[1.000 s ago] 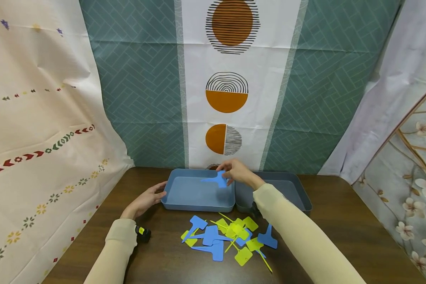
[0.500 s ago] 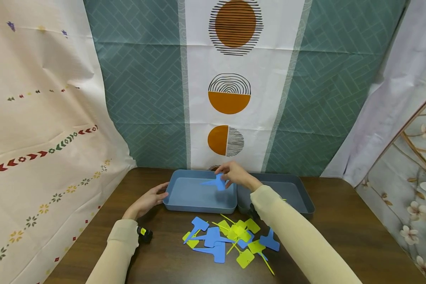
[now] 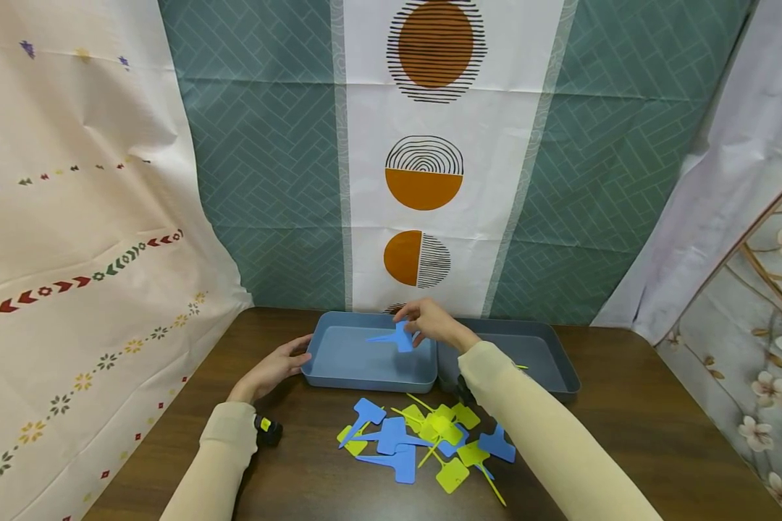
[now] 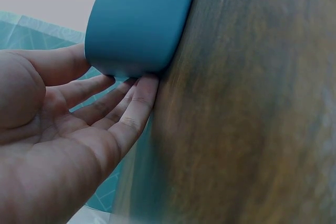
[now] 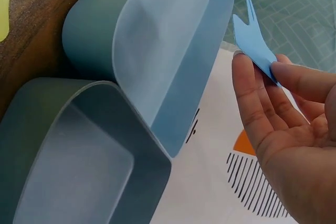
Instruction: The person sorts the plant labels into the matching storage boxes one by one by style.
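My right hand (image 3: pixel 426 323) pinches a blue T-shaped plant label (image 3: pixel 401 339) between thumb and fingers, over the right part of the blue-grey tray (image 3: pixel 368 382). In the right wrist view the label (image 5: pixel 253 43) tilts upward, away from the fingertips, its pointed stem at the top. My left hand (image 3: pixel 276 367) rests with extended fingers against the left end of that tray. Up close in the left wrist view, the thumb touches near the tray's rim and the fingertips (image 4: pixel 144 88) touch the outer wall (image 4: pixel 136 30) lower down.
A darker grey tray (image 3: pixel 547 356) adjoins on the right, partly behind my right forearm, with a yellow tip (image 3: pixel 521 367) showing inside. Several blue labels (image 3: pixel 391 434) and yellow labels (image 3: pixel 452 475) lie in a loose pile in front of the trays. A patterned curtain (image 3: pixel 287 181) hangs behind the table.
The right hand and its blue label have shifted slightly left and lower over the tray. The left hand stays at the tray's end. The head view has turned slightly.
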The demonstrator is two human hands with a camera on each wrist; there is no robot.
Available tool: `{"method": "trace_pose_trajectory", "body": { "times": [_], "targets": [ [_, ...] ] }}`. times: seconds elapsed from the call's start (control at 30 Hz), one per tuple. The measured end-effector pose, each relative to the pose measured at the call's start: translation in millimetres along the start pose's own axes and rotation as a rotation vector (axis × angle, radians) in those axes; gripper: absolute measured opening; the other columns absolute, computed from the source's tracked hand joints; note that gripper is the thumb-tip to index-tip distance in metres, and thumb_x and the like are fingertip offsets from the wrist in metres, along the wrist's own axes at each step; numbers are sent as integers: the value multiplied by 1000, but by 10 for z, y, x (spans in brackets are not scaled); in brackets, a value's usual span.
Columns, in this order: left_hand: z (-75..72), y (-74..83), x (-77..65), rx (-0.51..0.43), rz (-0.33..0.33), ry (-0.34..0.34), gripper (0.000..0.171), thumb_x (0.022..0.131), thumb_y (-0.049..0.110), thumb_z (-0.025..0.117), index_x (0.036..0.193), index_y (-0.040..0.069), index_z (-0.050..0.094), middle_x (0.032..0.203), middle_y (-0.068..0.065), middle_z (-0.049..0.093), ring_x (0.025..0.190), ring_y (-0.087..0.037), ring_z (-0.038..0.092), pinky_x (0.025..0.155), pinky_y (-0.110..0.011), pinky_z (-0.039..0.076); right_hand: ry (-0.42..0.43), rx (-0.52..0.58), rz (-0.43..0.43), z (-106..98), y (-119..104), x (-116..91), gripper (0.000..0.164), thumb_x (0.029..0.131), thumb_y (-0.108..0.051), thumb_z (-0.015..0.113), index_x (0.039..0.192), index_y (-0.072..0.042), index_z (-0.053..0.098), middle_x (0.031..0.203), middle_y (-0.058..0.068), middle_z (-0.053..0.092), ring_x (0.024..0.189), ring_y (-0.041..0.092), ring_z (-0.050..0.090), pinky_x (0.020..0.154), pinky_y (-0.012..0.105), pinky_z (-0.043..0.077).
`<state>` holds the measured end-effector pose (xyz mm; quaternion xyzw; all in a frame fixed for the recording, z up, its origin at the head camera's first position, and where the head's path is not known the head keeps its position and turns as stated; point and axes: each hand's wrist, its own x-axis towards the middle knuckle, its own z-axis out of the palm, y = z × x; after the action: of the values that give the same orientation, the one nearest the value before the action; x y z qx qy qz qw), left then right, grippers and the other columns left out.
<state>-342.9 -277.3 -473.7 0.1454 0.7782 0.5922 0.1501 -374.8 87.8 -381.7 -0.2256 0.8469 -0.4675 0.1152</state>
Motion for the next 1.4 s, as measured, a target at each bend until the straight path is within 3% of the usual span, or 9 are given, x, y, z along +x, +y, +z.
{"method": "trace_pose_trajectory", "body": {
  "times": [0.13, 0.4, 0.7, 0.97, 1.23, 1.4],
  "targets": [
    [-7, -15, 13, 1, -3, 3, 60, 113, 10, 42, 165, -4, 13, 166, -33, 17, 151, -50, 26, 120, -63, 27, -6, -14, 1, 14, -23, 15, 25, 102, 8, 58, 122, 2, 72, 114, 16, 68, 89, 30, 62, 82, 57, 61],
    [-7, -34, 22, 6, -5, 12, 60, 113, 9, 41, 164, -4, 14, 165, -33, 18, 151, -50, 26, 121, -63, 26, -11, -33, -10, 44, -55, 51, 24, 101, 6, 59, 120, 2, 73, 102, 16, 65, 84, 30, 61, 69, 39, 63],
    [16, -34, 33, 10, -7, 8, 59, 113, 9, 41, 164, -4, 14, 165, -33, 18, 151, -51, 25, 121, -63, 27, -6, -40, 3, 41, -59, 59, 25, 103, 4, 58, 124, 1, 71, 122, 19, 67, 90, 33, 66, 78, 50, 63],
    [5, -32, 15, 0, -21, 21, 60, 113, 9, 42, 164, -4, 14, 165, -32, 19, 150, -50, 28, 120, -62, 28, -6, -82, -12, 29, -84, 51, 25, 105, -2, 57, 126, -1, 69, 109, 18, 67, 88, 28, 61, 79, 50, 61],
    [-4, -14, 10, 6, -15, 18, 59, 113, 9, 41, 164, -5, 14, 165, -33, 18, 150, -50, 28, 120, -62, 28, -26, -87, -55, -9, -204, 53, 21, 105, -7, 59, 121, -4, 73, 105, 9, 69, 100, 42, 63, 71, 36, 60],
    [-2, -5, -4, 7, -20, 15, 60, 113, 9, 41, 164, -5, 14, 166, -33, 17, 150, -50, 27, 121, -62, 27, -45, -87, -57, -21, -219, 38, 21, 105, -5, 59, 121, -3, 72, 106, 12, 70, 89, 28, 64, 76, 43, 62]
  ]
}}
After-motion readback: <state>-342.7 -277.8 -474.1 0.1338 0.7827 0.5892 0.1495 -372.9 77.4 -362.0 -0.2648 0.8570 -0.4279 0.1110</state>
